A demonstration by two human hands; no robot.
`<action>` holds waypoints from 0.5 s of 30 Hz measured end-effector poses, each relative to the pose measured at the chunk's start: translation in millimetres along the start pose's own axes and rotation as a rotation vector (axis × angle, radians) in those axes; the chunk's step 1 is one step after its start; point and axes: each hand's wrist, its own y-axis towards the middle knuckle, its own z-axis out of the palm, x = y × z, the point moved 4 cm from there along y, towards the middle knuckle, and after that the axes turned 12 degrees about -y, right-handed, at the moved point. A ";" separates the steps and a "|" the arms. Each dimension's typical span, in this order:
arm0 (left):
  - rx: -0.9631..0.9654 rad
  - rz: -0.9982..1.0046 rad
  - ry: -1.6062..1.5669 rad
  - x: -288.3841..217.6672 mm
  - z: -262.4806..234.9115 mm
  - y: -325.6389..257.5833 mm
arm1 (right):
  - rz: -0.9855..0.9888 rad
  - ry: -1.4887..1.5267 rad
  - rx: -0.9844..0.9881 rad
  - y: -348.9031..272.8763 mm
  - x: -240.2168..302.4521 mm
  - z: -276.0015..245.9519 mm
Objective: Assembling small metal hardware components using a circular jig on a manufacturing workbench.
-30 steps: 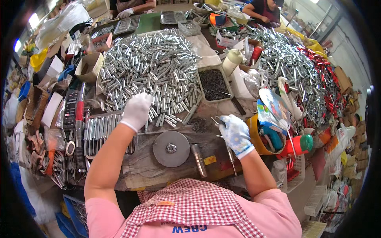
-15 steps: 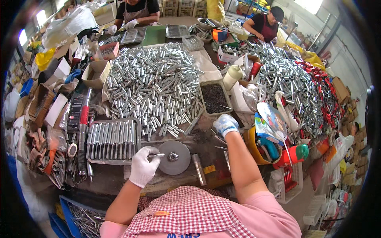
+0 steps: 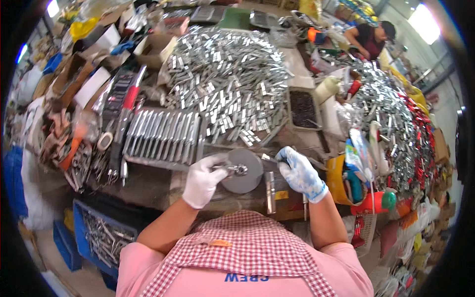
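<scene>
My left hand (image 3: 204, 182), in a white glove, is closed on a short metal tube (image 3: 228, 170) held over the middle of a grey round disc (image 3: 245, 184). The tube's far end meets or overlaps the metal fitting (image 3: 241, 169) at the disc's centre; whether they touch I cannot tell. To the right of the disc, my right hand (image 3: 301, 174), in a blue-and-white glove, pinches a small slim metal piece (image 3: 267, 158) pointing toward the disc. A thicker metal cylinder (image 3: 270, 194) lies between the disc and my right hand.
Left of the disc, a tray (image 3: 154, 163) holds a row of metal tubes. Beyond lies a large heap of metal tubes (image 3: 232, 84). A tub (image 3: 319, 115) of small dark parts stands right of it, near a yellow container (image 3: 336, 177). Another person (image 3: 370, 39) sits at far right.
My right hand has come back from beside the dark-parts tub, now with a small metal piece. My left hand has brought its tube over the disc's centre. The whole view has shifted.
</scene>
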 end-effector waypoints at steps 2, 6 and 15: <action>0.012 -0.027 -0.048 1.8 3.9 -1.1 | -0.030 0.068 -0.002 -6.6 20.4 12.4; -0.011 0.014 -0.022 1.2 8.8 -13.5 | -0.232 -0.052 -0.233 -6.6 44.3 18.8; -0.001 0.041 -0.055 -5.9 19.1 -29.4 | -0.313 0.071 -0.176 -13.4 41.0 32.7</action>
